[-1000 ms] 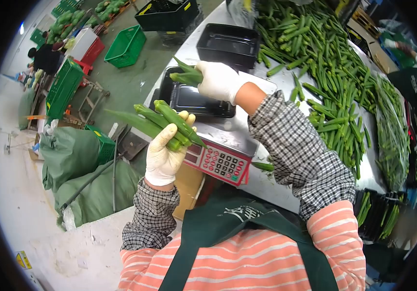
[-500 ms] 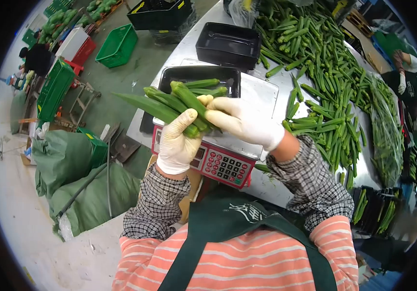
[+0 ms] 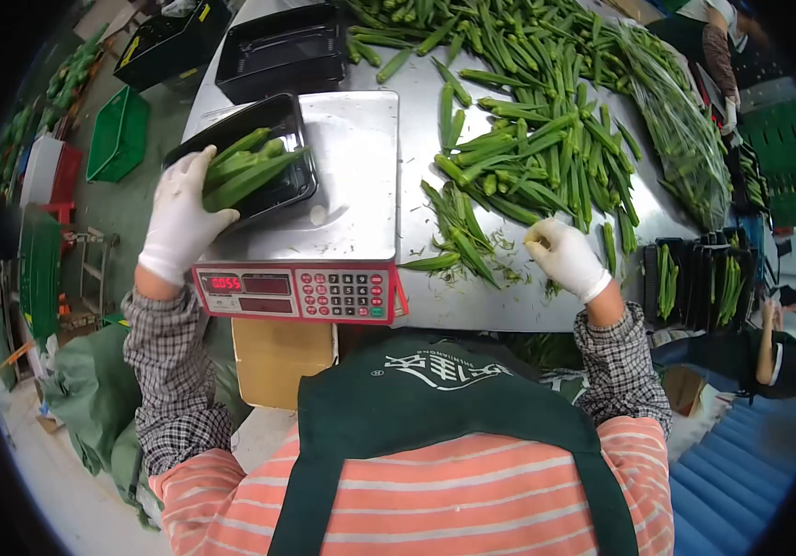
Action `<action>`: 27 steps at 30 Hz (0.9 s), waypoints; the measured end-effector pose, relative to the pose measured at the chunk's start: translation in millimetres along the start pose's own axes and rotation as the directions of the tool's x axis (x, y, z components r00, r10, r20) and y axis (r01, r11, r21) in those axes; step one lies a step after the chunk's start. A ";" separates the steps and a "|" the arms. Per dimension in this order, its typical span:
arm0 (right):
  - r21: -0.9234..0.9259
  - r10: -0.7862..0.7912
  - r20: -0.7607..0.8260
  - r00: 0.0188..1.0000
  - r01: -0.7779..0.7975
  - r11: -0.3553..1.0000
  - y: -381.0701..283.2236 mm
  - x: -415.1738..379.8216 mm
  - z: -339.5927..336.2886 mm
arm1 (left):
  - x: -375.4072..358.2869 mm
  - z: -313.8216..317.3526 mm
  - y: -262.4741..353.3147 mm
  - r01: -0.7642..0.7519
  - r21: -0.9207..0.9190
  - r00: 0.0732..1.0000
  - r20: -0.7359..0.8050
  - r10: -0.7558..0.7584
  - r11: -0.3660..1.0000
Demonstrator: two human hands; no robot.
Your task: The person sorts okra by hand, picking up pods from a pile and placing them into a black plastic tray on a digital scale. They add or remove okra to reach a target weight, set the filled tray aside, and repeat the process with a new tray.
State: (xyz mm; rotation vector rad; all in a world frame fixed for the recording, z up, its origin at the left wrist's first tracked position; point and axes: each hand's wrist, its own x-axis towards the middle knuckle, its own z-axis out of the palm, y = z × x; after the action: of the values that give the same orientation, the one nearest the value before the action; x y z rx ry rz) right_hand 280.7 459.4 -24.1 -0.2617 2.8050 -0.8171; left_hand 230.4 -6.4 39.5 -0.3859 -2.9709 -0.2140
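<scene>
The left hand (image 3: 178, 215) grips okra pods (image 3: 245, 167) lying in the black tray (image 3: 298, 190); the right hand (image 3: 564, 257), loosely curled and empty, rests on the counter (image 3: 481, 301).

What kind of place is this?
Probably a vegetable packing floor: okra heaped on a steel table, a black tray of pods on a weighing scale, and filled trays stacked nearby.

Bright even light, fisheye edges, dark vignette

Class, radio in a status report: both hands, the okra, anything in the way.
Left hand on okra bundle in black tray on scale. Right hand at loose okra, grip unclear. Nothing in the way.
</scene>
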 end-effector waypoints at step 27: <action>-0.289 0.074 -0.181 0.981 -0.125 0.949 70.0 32.5 3.7 | 148.9 175.5 288.9 0.031 -0.182 0.870 0.488 0.063 0.983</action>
State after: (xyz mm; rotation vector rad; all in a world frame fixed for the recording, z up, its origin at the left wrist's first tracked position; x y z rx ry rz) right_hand 242.6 508.4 -70.1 -0.0969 3.0682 -0.4058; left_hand 143.1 334.0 -74.1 -0.5624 -3.4610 -0.4560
